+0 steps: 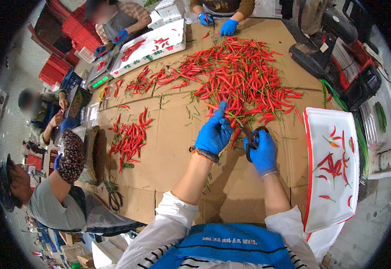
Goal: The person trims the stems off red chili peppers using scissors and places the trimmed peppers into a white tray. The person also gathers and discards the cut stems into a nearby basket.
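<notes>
At the near edge of a big heap of red chili peppers (242,67) with green stems, my left hand (213,130) in a blue glove is closed, with a red chili pepper (211,106) showing at its fingertips. My right hand (263,153), also gloved in blue, grips a pair of scissors (250,144) by the black handles. The blades point up and left toward the left hand, close to the stems. Whether they are parted is hard to make out. Cut green stem pieces lie scattered around both hands on the cardboard-covered table (182,157).
A smaller pepper pile (130,136) lies left. On the right stands a white foam tray (312,179) with several peppers; another white foam box (159,42) stands far left. Black scissors (114,196) lie near left. A co-worker's gloved hands (228,28) work opposite; other people stand left.
</notes>
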